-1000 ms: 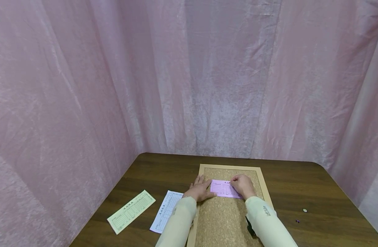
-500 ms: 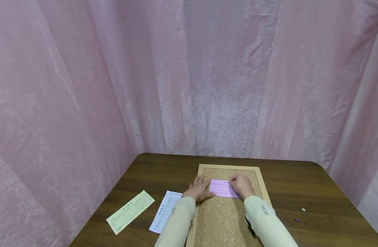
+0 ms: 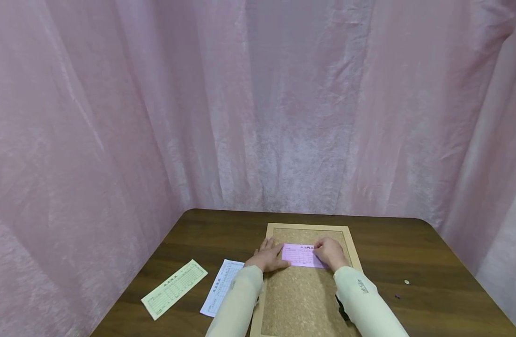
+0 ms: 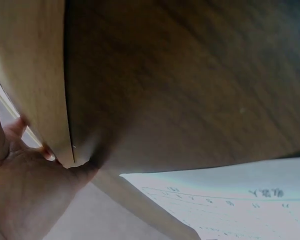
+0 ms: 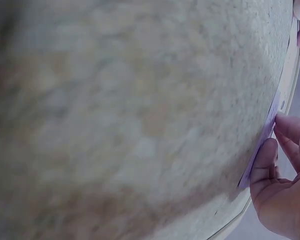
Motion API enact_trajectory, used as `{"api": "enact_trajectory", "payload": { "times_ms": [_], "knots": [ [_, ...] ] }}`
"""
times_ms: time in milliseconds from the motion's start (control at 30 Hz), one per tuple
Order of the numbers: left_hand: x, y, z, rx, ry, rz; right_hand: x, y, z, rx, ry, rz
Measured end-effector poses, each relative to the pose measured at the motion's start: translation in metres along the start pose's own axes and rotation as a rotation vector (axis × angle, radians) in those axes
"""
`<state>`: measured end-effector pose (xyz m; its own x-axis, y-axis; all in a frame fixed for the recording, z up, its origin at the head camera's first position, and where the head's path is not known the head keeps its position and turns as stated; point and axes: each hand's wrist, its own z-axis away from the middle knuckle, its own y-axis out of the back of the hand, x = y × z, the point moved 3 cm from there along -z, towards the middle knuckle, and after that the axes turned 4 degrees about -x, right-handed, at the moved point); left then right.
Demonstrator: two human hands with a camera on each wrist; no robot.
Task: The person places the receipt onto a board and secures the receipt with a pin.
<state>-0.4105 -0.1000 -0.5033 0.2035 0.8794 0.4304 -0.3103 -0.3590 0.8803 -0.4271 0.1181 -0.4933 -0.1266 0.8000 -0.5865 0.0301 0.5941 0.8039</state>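
A pink form slip (image 3: 298,256) with printed lines lies crosswise on a wood-framed corkboard (image 3: 300,299). My left hand (image 3: 267,256) rests with spread fingers over the board's left frame, its thumb and forefinger at the slip's left end. In the left wrist view, part of that hand (image 4: 35,185) lies against the wooden frame edge (image 4: 35,60). My right hand (image 3: 330,252) has curled fingers, thumb and forefinger close together at the slip's upper right. The right wrist view shows those fingertips (image 5: 267,150) against the slip (image 5: 260,140); I cannot tell whether they hold something small.
On the brown table (image 3: 224,229), left of the board, lie a green slip (image 3: 173,289) and a white slip (image 3: 222,286), the latter partly behind my left sleeve. Right of the board are a small white round piece (image 3: 407,282) and a tiny purple one (image 3: 397,296). Pink curtains surround the table.
The head view has turned slightly, so the board, slips and table appear a little further left. Both hands keep nearly the same places on the board, and the pink slip stays put.
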Motion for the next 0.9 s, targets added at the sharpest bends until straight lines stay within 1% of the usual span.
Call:
{"api": "enact_trajectory", "payload": {
  "times_ms": [133, 233, 333, 433, 700, 900],
  "knots": [
    [-0.001, 0.000, -0.002, 0.003, 0.007, -0.019, 0.002, 0.005, 0.006, -0.005, -0.004, 0.014],
    [0.000, 0.002, -0.002, 0.007, 0.007, -0.045, 0.004, 0.010, 0.010, -0.028, -0.003, 0.027],
    [0.002, 0.004, -0.001, 0.008, 0.002, -0.064, 0.007, 0.014, 0.013, -0.042, 0.006, 0.046],
    [0.002, 0.004, 0.001, 0.016, -0.006, -0.062, 0.011, 0.018, 0.017, -0.048, 0.009, 0.059],
    [0.001, 0.008, 0.010, 0.041, -0.011, -0.052, 0.013, 0.032, 0.033, -0.059, 0.026, 0.063],
    [0.005, 0.012, 0.018, 0.042, -0.008, -0.107, 0.015, 0.037, 0.038, -0.083, 0.033, 0.063]
  ]
}}
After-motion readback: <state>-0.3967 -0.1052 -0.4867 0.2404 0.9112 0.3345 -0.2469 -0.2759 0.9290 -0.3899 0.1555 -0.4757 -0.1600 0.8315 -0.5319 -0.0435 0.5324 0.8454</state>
